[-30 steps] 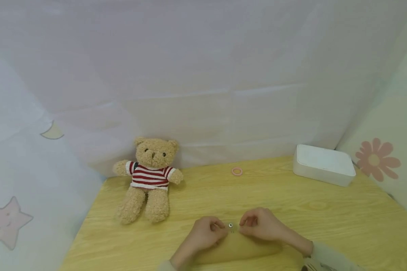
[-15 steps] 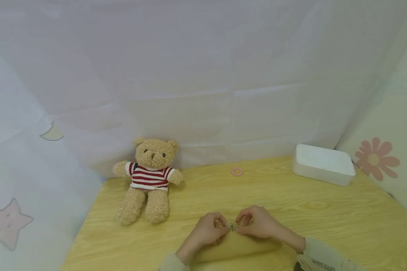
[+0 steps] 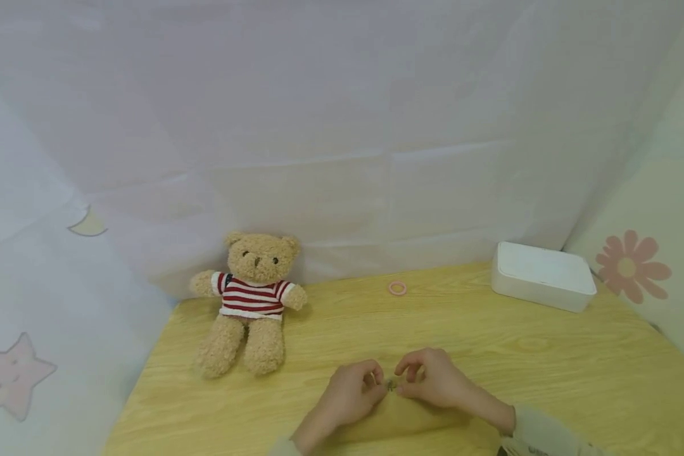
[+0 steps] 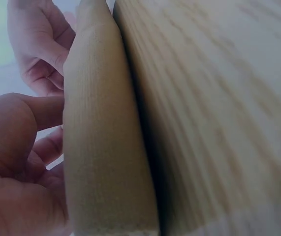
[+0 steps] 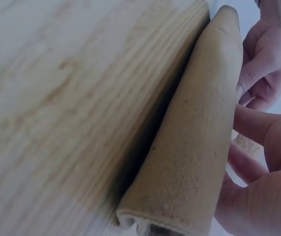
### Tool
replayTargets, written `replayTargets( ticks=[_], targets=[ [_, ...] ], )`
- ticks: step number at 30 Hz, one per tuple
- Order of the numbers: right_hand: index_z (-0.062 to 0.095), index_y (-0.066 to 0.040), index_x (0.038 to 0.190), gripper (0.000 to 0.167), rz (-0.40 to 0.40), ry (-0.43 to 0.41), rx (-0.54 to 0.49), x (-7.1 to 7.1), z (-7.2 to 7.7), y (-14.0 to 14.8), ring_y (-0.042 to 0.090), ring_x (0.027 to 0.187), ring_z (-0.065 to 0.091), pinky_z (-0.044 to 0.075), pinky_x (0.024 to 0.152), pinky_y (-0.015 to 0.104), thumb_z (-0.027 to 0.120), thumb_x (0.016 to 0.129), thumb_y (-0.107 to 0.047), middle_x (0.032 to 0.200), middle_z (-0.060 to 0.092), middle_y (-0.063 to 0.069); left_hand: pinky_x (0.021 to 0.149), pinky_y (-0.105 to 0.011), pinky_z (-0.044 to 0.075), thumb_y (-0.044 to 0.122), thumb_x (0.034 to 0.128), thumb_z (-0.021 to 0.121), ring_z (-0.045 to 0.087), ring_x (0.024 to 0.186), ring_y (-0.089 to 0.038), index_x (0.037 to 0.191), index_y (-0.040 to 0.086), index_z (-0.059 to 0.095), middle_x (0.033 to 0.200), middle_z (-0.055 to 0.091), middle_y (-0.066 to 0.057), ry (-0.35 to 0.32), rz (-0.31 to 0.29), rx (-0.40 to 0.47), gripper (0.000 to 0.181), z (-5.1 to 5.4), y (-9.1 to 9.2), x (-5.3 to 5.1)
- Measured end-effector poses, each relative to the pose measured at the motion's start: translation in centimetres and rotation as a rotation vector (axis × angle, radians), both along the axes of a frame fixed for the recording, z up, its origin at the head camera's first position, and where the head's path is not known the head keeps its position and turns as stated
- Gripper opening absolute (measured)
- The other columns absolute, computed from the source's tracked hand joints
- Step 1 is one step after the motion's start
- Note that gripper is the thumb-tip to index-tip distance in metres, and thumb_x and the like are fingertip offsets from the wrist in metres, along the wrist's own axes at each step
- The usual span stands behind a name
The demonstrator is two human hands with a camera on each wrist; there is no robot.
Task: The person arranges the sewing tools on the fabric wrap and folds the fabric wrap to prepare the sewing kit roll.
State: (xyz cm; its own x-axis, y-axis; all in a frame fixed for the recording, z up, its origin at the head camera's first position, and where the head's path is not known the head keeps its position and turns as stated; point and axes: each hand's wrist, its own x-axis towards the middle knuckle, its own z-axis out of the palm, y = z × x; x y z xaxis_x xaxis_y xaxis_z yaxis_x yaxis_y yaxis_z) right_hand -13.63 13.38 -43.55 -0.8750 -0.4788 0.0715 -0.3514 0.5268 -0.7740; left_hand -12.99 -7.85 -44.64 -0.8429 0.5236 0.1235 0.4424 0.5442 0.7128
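Observation:
A long, tan, ribbed fabric pouch (image 3: 401,423) lies along the front of the table, low in the head view. At the middle of its far edge is a small metal fastener (image 3: 391,384), partly hidden between the fingertips. My left hand (image 3: 350,392) pinches the pouch's edge just left of the fastener, thumb on the near side. From the right, my right hand (image 3: 433,379) pinches the same edge with curled fingers. In the wrist views, the pouch (image 4: 106,128) covers the fingertips. Its folded end (image 5: 162,221) shows a dark gap in the right wrist view.
A teddy bear (image 3: 254,297) in a striped shirt sits at the back left of the wooden table (image 3: 330,329). A pink ring (image 3: 397,288) lies near the back edge. At the back right stands a white box (image 3: 544,275). Pale cloth (image 3: 319,126) hangs behind.
Both hands have come closer together around the metal fastener. Its shiny round face, plain earlier, is now darker and mostly covered by fingers. Bear, ring and box stay put.

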Motion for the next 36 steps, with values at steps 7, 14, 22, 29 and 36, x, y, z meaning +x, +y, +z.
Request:
replayTargets(
  ticks=[7,14,22,29,36],
  targets=[
    [0.069,-0.004,0.093,0.019,0.011,0.008,-0.032,0.2,0.0,-0.2,-0.001,0.051,0.049,0.045,0.048,0.019,0.078,0.078,-0.011,0.074,0.060,-0.003,0.061,-0.022,0.045,0.012,0.0842,0.070,0.053,0.065,-0.001,0.081,0.010,0.067,0.071,0.062,0.007,-0.020,0.042,-0.013,0.005,0.6,0.6,0.1],
    [0.068,-0.003,0.092,0.019,-0.008,0.001,-0.018,0.3,-0.1,-0.3,0.000,0.051,0.051,0.048,0.052,0.021,0.078,0.076,-0.009,0.076,0.059,0.000,0.087,-0.052,0.048,0.013,0.0844,0.071,0.066,0.086,-0.017,0.080,0.010,0.074,0.081,0.071,0.005,-0.009,0.061,-0.029,0.006,1.0,0.4,0.3],
    [0.068,-0.006,0.091,0.018,-0.019,0.015,-0.014,0.6,0.0,-0.5,-0.001,0.050,0.049,0.046,0.049,0.020,0.077,0.075,-0.004,0.076,0.059,-0.002,0.068,-0.020,0.053,0.006,0.0836,0.071,0.068,0.078,-0.011,0.084,0.005,0.075,0.083,0.073,-0.002,-0.008,0.074,0.061,0.004,0.3,0.4,0.4],
    [0.070,-0.009,0.090,0.015,0.000,0.047,-0.021,0.8,-0.1,-0.5,-0.001,0.053,0.049,0.047,0.052,0.020,0.076,0.077,-0.003,0.078,0.061,-0.005,0.066,-0.019,0.053,0.002,0.0828,0.071,0.070,0.079,-0.016,0.086,0.003,0.075,0.087,0.073,-0.007,0.016,0.072,0.058,0.006,0.4,0.5,0.8],
    [0.072,-0.010,0.086,0.011,0.026,0.061,-0.006,0.8,0.1,-0.6,0.003,0.071,0.058,0.050,0.061,0.019,0.077,0.077,-0.006,0.080,0.065,-0.007,0.065,-0.019,0.053,0.004,0.0817,0.073,0.068,0.074,-0.009,0.085,0.005,0.076,0.084,0.073,-0.004,-0.080,0.113,0.114,0.005,0.4,0.1,1.3]
  ],
)
